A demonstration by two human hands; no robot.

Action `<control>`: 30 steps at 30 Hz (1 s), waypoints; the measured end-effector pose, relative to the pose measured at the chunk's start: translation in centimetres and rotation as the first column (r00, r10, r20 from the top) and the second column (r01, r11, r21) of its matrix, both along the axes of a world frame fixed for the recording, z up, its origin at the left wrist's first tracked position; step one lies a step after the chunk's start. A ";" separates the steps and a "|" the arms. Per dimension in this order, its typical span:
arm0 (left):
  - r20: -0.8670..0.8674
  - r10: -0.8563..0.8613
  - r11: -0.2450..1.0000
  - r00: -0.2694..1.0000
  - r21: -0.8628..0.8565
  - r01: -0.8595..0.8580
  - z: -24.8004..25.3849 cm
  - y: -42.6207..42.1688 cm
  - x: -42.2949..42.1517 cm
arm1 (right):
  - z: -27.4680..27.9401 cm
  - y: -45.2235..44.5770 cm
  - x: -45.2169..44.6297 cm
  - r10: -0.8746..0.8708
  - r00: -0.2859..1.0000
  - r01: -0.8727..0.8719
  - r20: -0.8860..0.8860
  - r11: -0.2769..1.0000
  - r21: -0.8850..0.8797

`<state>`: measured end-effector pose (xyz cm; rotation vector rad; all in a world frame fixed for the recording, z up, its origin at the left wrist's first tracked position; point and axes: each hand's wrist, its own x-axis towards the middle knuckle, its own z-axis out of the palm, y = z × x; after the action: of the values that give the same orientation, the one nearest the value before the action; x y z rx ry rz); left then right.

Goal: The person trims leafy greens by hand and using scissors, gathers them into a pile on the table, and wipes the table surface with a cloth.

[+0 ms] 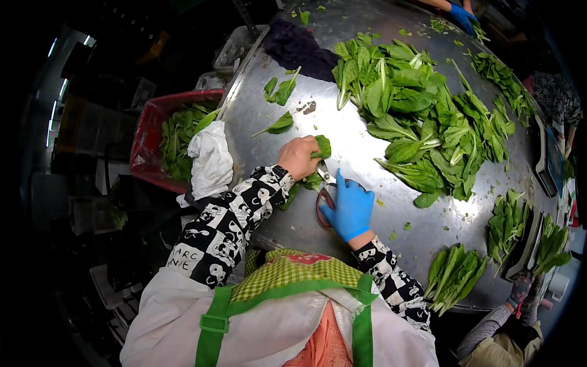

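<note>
My bare left hand is closed around a leafy green, whose leaf sticks out past the fingers. In its blue glove, my right hand grips scissors with dark red handles. The blades point up toward the left hand and meet the greens there; whether they are open or closed I cannot make out. Loose leaves lie under and just below the left hand. Further up the metal table are a single loose leaf and a small cluster of leaves.
A large heap of leafy greens covers the table's right middle. Beside the left edge stands a red bin of leaves, with a white crumpled bag. A dark cloth lies at the back. Bundled greens sit right; other people work around the table.
</note>
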<state>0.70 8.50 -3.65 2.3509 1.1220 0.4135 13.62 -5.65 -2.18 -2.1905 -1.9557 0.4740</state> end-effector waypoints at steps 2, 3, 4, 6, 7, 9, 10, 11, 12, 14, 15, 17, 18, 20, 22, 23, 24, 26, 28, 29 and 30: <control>-0.002 -0.001 1.000 1.000 -0.003 0.001 0.1 -0.5 0.2 | -0.2 0.0 0.0 -0.003 1.000 0.003 -0.008 1.000 0.003; -0.004 -0.002 1.000 1.000 -0.001 0.002 0.3 -0.7 0.2 | -0.2 0.1 0.0 -0.008 1.000 0.008 -0.016 1.000 0.012; 0.005 -0.041 0.999 0.999 -0.016 0.042 0.0 -0.9 0.1 | -0.2 0.1 0.0 -0.007 1.000 0.007 -0.016 1.000 0.015; 0.008 -0.026 0.999 1.000 -0.036 0.026 -0.1 -0.8 0.1 | -0.2 0.0 0.0 -0.003 1.000 0.003 -0.014 1.000 0.016; 0.012 -0.009 0.998 1.000 -0.055 0.009 -0.1 -0.9 0.1 | -0.2 -0.1 0.0 -0.002 1.000 0.003 -0.016 1.000 0.017; 0.016 -0.014 0.997 1.000 -0.082 0.015 0.0 -0.6 0.0 | -0.1 -0.1 0.1 0.001 1.000 -0.001 -0.015 1.000 0.025; -0.008 -0.017 0.998 1.000 -0.065 0.016 0.0 -0.5 0.0 | 0.0 -0.1 0.0 0.001 1.000 0.000 -0.016 1.000 0.023; -0.032 -0.019 0.999 0.999 -0.047 0.018 0.1 -0.3 0.1 | 0.2 0.0 0.0 -0.001 1.000 0.001 -0.016 1.000 0.006; -0.020 -0.008 0.999 1.000 -0.045 0.007 -0.1 -0.1 0.1 | 0.4 0.0 0.0 -0.002 1.000 0.002 -0.016 1.000 -0.008; -0.021 -0.004 1.000 1.000 -0.010 0.003 -0.3 0.1 0.1 | 0.0 0.0 0.0 -0.001 1.000 0.001 -0.019 1.000 0.019; -0.024 -0.002 1.000 1.000 0.022 0.002 -0.2 0.1 0.2 | -0.2 0.0 0.1 -0.002 1.000 0.003 -0.025 0.999 0.044; -0.016 -0.005 1.000 1.000 0.010 0.005 0.1 -0.4 0.1 | -0.3 0.0 0.1 -0.004 1.000 0.004 -0.021 1.000 0.031; -0.008 -0.007 1.000 1.000 -0.001 0.007 0.2 -0.7 0.0 | -0.3 0.1 0.1 -0.005 1.000 0.005 -0.019 1.000 0.020; 0.003 -0.020 1.000 1.000 -0.001 0.020 0.2 -0.9 0.1 | -0.3 0.1 0.2 -0.007 1.000 0.008 -0.015 1.000 0.030; -0.018 0.010 0.999 1.000 -0.036 -0.010 0.2 -1.0 0.0 | -0.3 0.0 -0.1 -0.002 1.000 0.002 -0.017 0.999 0.036; -0.018 0.015 0.999 1.000 -0.037 -0.015 0.1 -0.9 0.0 | 0.0 0.1 -0.1 -0.001 1.000 0.001 -0.012 1.000 0.024; -0.027 0.013 1.000 1.000 -0.010 -0.013 0.0 -0.7 0.1 | 0.1 0.2 -0.1 -0.001 1.000 0.001 -0.005 1.000 0.015; -0.036 0.009 1.000 0.999 0.018 -0.008 -0.2 -0.5 0.1 | -0.1 0.2 0.0 0.000 1.000 0.000 -0.010 1.000 0.024; 0.010 0.009 0.999 1.000 0.031 -0.010 -0.3 -0.3 0.1 | -0.2 0.2 0.1 -0.005 1.000 0.005 -0.014 0.999 0.034; 0.011 0.007 1.000 1.000 0.031 -0.008 -0.3 -0.4 0.0 | -0.2 0.2 0.1 -0.004 1.000 0.004 -0.014 1.000 0.031; 0.072 0.032 0.999 0.997 0.019 -0.033 -0.1 -0.6 0.0 | -0.1 0.2 0.1 -0.001 1.000 0.002 -0.016 1.000 0.030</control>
<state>0.66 7.91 -3.79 2.3191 1.1288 0.5191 13.70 -5.40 -2.32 -2.1634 -1.9407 0.4571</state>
